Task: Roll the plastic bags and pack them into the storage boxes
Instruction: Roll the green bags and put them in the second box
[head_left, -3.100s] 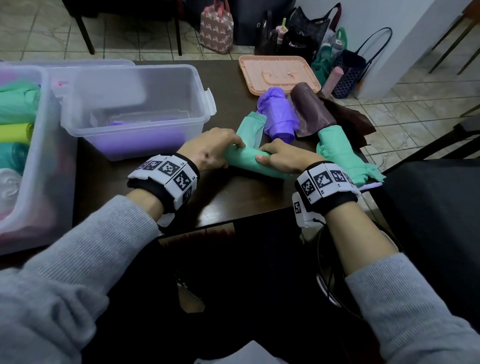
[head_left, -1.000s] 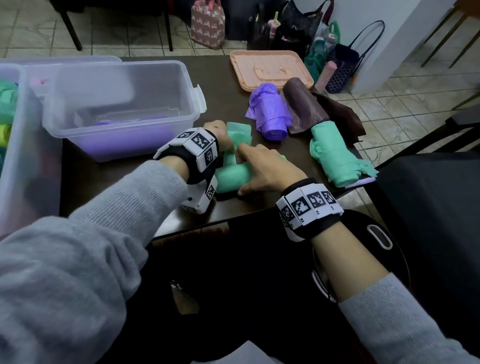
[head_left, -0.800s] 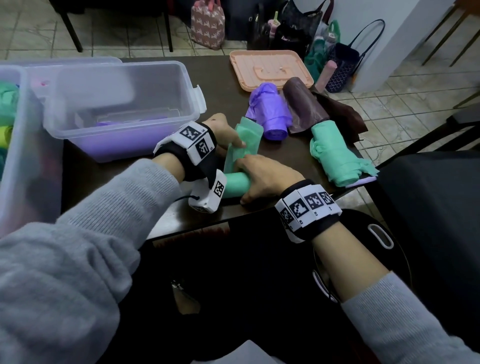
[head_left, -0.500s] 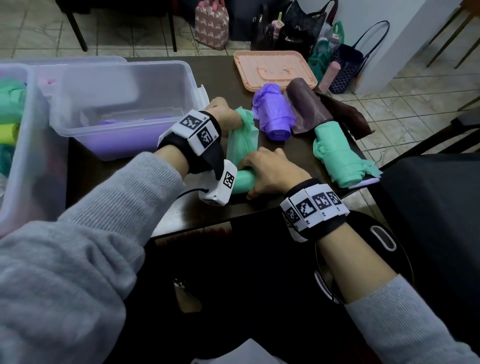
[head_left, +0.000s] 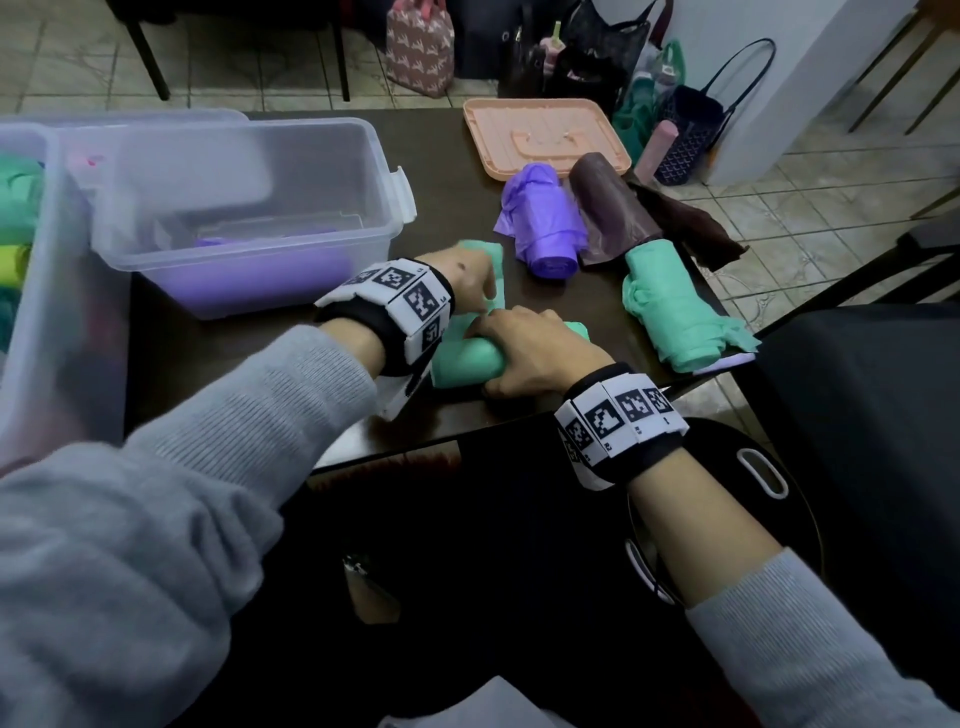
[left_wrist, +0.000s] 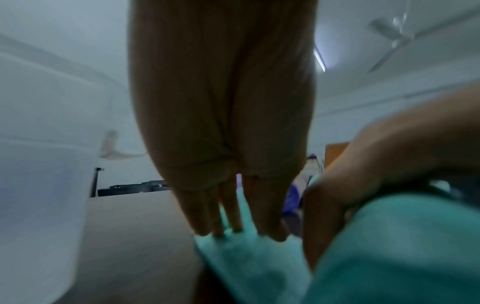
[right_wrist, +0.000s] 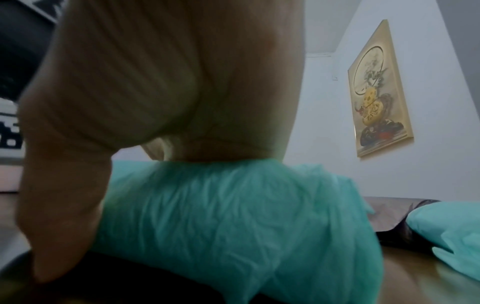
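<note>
Rolling step, head view: green bag (head_left: 467, 358) lies on the worktop (head_left: 561, 296) near its front edge, part-rolled; right hand (head_left: 530, 348) curls over the roll, left hand (head_left: 467, 275) on the flat tail. Next, I judge: wind on, keep the tail taut.

Left wrist: fingers (left_wrist: 267, 214) straight, pressing the tail flat.

Right wrist: grip wraps the roll, thumb (right_wrist: 62, 205) alongside.

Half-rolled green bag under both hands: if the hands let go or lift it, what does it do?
The green bag is thin and creased, so its roll would likely spring loose once the right hand stops gripping it. The unrolled tail is pinned flat by the left hand; lifted, it would probably flop. It looks light, and being cylindrical it may roll on the table.
</note>
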